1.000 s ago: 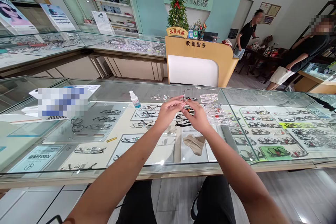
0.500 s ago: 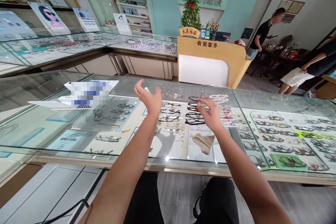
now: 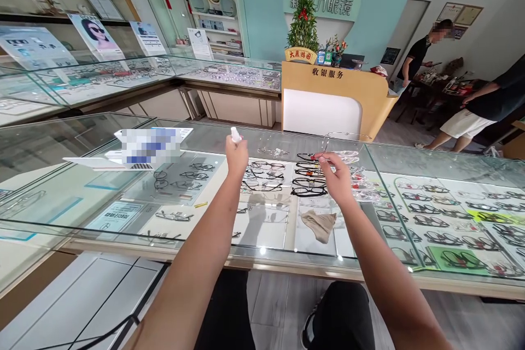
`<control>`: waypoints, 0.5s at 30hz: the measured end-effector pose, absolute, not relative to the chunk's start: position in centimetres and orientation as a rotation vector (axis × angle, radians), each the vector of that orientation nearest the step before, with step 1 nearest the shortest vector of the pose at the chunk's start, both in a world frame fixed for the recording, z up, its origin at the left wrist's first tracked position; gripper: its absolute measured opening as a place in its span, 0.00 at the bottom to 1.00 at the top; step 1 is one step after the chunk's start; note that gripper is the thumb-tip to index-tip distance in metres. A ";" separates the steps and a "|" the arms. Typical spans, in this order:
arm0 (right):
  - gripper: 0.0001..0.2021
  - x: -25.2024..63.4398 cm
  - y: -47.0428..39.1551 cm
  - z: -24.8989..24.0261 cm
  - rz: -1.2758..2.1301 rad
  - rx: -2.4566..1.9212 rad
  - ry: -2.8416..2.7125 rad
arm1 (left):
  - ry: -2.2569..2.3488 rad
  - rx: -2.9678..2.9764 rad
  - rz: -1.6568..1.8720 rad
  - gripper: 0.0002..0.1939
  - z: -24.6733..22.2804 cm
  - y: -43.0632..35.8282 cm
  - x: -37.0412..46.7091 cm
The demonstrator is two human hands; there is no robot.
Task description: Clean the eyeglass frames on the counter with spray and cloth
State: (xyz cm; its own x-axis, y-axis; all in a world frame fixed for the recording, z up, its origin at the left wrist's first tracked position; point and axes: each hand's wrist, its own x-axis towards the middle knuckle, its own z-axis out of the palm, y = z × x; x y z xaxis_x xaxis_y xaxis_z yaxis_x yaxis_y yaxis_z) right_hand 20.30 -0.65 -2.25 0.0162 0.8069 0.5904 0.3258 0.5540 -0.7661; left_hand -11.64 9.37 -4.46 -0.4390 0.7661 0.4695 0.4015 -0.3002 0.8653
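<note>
My left hand (image 3: 237, 158) is wrapped round a small white spray bottle (image 3: 235, 134), whose top stands out above the fingers. My right hand (image 3: 337, 176) pinches a pair of thin, clear-looking glasses (image 3: 346, 135), held up above the counter. Below and left of that hand, a column of black-framed glasses (image 3: 308, 192) lies on the glass. Clear-framed glasses (image 3: 367, 196) lie in a column to its right, partly covered by the hand. A crumpled beige cloth (image 3: 319, 225) rests nearer me, between my forearms.
The glass display counter (image 3: 254, 254) spans the view before me, with many glasses inside. A white box with blurred print (image 3: 150, 147) stands at left. Beyond are a wooden cashier desk (image 3: 336, 79) and two people (image 3: 422, 52) at the right.
My left hand, open beside the white bottle earlier, has closed round it. My right hand has lifted the thin glasses, which now show clearly above its fingers. The view has shifted slightly.
</note>
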 end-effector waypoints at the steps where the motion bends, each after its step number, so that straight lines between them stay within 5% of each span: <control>1: 0.15 20.3 -0.7 -2.1 0.502 -0.980 -1.555 | 1.615 1.405 1.821 0.14 -3.9 9.1 -10.9; 8: 0.15 20.1 -1.8 -0.7 0.508 -0.918 -1.566 | 0.817 1.086 1.531 0.44 0.6 4.1 -4.9; 15: 0.17 19.5 -3.1 0.2 0.572 -0.926 -1.632 | 0.635 1.034 1.166 0.49 2.0 1.5 -3.0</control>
State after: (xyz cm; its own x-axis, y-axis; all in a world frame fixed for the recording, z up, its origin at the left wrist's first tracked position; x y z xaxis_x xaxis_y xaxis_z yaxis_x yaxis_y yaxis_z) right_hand 19.52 -3.06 0.20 -0.0734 0.8122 0.5787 0.2729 0.5745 -0.7717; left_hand -2.95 1.55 1.96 0.3084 0.9462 0.0985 -0.4305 0.0465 0.9014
